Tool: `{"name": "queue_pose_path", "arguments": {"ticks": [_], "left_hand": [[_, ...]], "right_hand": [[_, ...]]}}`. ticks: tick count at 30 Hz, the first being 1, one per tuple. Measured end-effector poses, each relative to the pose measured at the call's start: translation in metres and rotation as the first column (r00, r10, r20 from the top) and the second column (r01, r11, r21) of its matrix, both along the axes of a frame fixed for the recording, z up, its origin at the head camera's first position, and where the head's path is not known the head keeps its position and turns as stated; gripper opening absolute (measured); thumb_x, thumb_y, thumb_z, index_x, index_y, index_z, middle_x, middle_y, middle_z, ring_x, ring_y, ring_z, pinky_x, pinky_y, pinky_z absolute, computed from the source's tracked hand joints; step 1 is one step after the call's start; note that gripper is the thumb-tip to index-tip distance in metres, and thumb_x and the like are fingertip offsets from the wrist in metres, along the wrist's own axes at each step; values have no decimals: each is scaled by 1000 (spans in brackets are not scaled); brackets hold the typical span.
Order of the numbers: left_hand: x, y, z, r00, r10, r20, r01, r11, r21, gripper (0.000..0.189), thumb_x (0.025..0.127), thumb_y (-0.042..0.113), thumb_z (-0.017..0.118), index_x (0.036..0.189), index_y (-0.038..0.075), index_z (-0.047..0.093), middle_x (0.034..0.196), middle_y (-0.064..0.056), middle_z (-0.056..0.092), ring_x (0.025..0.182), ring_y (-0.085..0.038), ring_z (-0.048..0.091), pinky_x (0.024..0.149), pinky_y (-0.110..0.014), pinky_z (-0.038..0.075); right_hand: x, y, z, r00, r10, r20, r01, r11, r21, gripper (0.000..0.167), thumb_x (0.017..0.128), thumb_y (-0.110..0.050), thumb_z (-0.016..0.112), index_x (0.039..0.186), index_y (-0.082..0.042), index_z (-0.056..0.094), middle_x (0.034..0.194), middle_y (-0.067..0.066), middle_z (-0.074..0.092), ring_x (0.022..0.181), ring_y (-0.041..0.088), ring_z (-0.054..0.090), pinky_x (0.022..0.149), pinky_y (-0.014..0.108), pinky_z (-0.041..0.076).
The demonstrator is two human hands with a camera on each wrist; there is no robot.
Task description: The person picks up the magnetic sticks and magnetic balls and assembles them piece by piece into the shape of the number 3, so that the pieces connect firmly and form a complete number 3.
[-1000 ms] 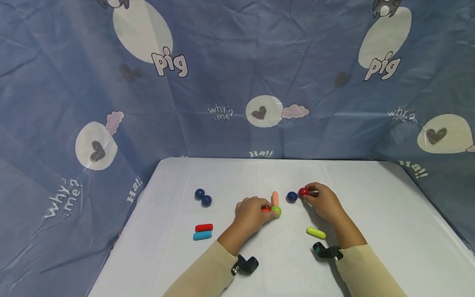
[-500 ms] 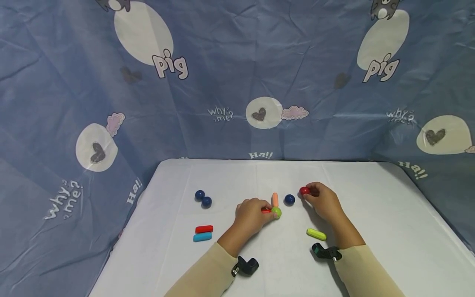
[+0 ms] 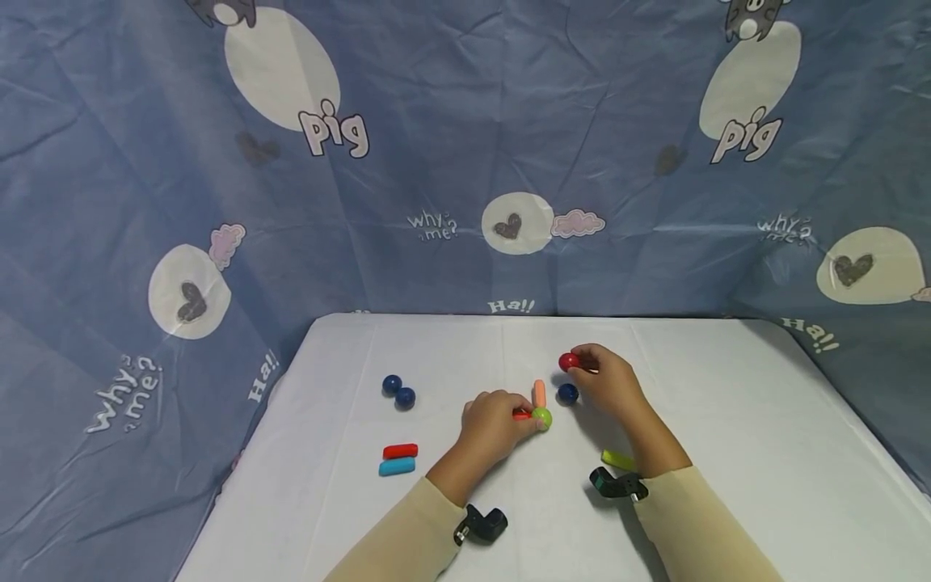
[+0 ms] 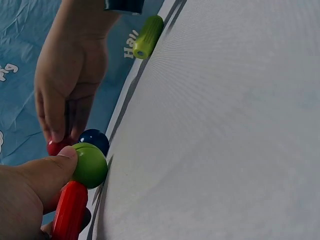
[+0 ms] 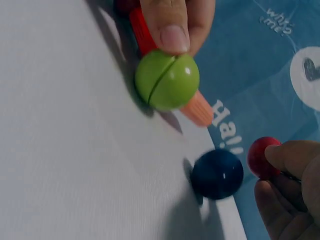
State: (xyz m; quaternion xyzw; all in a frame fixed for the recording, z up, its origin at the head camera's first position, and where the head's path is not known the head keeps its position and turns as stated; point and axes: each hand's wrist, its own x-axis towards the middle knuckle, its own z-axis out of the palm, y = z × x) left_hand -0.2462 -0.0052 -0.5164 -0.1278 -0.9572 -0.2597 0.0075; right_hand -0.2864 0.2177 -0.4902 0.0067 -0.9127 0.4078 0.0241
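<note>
My left hand (image 3: 493,424) holds a green ball (image 3: 541,419), its thumb pressing on it. A ridged red stick (image 4: 70,210) meets the ball under that hand. An orange stick (image 3: 539,394) extends from the ball's far side; the joint itself is unclear. With thumb and fingers, my right hand (image 3: 609,381) pinches a red ball (image 3: 569,362), held just off the table. Right below it on the cloth rests a dark blue ball (image 3: 567,394), apart from the green one. In the right wrist view, another dark red round thing (image 5: 126,6) is partly hidden behind the left hand.
Two dark blue balls (image 3: 405,398) touch each other at the left on the white table (image 3: 349,525). Nearer lie a red stick (image 3: 401,451) and a blue stick (image 3: 397,466), side by side. A yellow-green stick (image 3: 618,460) lies partly behind the right wrist camera. A patterned blue curtain (image 3: 436,145) backs the table.
The right hand has moved left and slightly away from me, carrying the red ball from beside the blue ball to above it. The blue ball has shifted slightly left. The left hand stays still.
</note>
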Motion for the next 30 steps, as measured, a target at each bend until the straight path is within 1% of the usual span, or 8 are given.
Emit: {"name": "queue_pose_path", "arguments": {"ticks": [4, 7, 10, 15, 19, 22, 26, 30], "left_hand": [[0, -1, 0, 1000, 2, 1, -2, 1000, -9, 33, 83, 55, 85, 106, 32, 82, 94, 13, 72, 93, -14, 61, 82, -38, 43], [1, -2, 0, 1000, -1, -7, 1, 1000, -5, 33, 82, 55, 85, 106, 32, 82, 91, 14, 71, 91, -14, 61, 81, -39, 43], [1, -2, 0, 1000, -8, -14, 8, 1000, 4, 33, 83, 55, 85, 106, 32, 82, 90, 14, 71, 91, -14, 61, 81, -39, 42], [2, -2, 1, 999, -17, -27, 17, 1000, 3, 30, 84, 56, 83, 105, 34, 82, 88, 14, 70, 89, -15, 61, 80, -39, 42], [1, -1, 0, 998, -27, -49, 27, 1000, -6, 29, 84, 56, 82, 105, 36, 82, 88, 14, 70, 87, -14, 60, 78, -38, 42], [1, 0, 1, 998, -28, -62, 28, 1000, -6, 30, 84, 57, 82, 105, 36, 82, 89, 14, 71, 87, -14, 60, 78, -38, 43], [1, -2, 0, 998, -20, -62, 19, 1000, -7, 30, 84, 57, 83, 104, 35, 82, 88, 14, 70, 87, -14, 60, 78, -38, 43], [1, -2, -1, 998, -15, -53, 14, 1000, -10, 31, 83, 57, 83, 104, 34, 82, 87, 14, 69, 86, -14, 60, 77, -37, 42]], "right_hand": [[-4, -13, 1, 998, 45, -40, -45, 999, 0, 36, 99, -18, 72, 133, -5, 65, 129, 16, 71, 124, 35, 67, 103, 51, 54], [-6, -22, 2, 994, 89, -66, -88, 996, 18, 35, 98, -16, 73, 131, -5, 66, 127, 15, 72, 121, 34, 68, 101, 51, 55], [-7, -29, 4, 991, 122, -58, -121, 992, 34, 34, 97, -15, 74, 128, -6, 67, 125, 13, 73, 119, 32, 70, 99, 48, 56], [-6, -37, 5, 984, 176, -39, -173, 982, 71, 31, 97, -11, 74, 127, -6, 69, 123, 13, 73, 116, 31, 72, 93, 44, 60], [-4, -38, 8, 982, 188, -28, -185, 979, 86, 30, 96, -10, 75, 125, -6, 70, 121, 11, 74, 115, 30, 72, 91, 43, 60], [-3, -39, 8, 981, 193, -27, -189, 978, 92, 29, 96, -11, 75, 124, -6, 70, 120, 10, 74, 113, 29, 72, 93, 45, 59], [-4, -39, 6, 978, 205, -35, -201, 975, 100, 30, 95, -11, 75, 124, -5, 70, 117, 10, 75, 111, 27, 72, 95, 46, 58], [-7, -40, 4, 981, 188, -40, -182, 975, 128, 31, 96, -11, 75, 125, -4, 70, 117, 12, 74, 109, 26, 71, 93, 45, 58]]}}
